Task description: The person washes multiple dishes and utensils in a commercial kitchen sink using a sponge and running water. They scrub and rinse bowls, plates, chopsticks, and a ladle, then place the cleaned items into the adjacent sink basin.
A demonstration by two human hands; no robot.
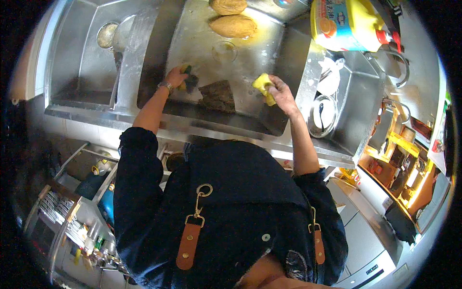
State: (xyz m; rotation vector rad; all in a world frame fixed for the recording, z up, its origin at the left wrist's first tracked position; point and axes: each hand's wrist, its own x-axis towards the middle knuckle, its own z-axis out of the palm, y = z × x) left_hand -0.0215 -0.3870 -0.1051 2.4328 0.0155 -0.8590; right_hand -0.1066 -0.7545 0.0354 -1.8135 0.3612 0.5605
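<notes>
My left hand [176, 78] is over the left side of the middle basin of a stainless steel sink [249, 54]. Its fingers are closed on a small yellow-and-dark scouring pad [184, 77], partly hidden by the hand and its shadow. Toward the basin's right wall, my right hand [282, 96] grips a crumpled yellow sponge or cloth [265, 85]. Between the hands the wet basin floor carries a dark shadow or reflection. A round drain [224, 51] lies farther back. Two golden-brown oval objects [234, 26] rest behind it in a yellowish puddle; their kind is unclear.
Left basin: a round mesh strainer [107, 35] and a long-handled metal utensil [116, 81]. Right basin: white dishes [328, 77] and a bowl [323, 115] with a dark spoon. A yellow detergent jug [348, 25] with a red cap stands behind it, near curved faucets [402, 68].
</notes>
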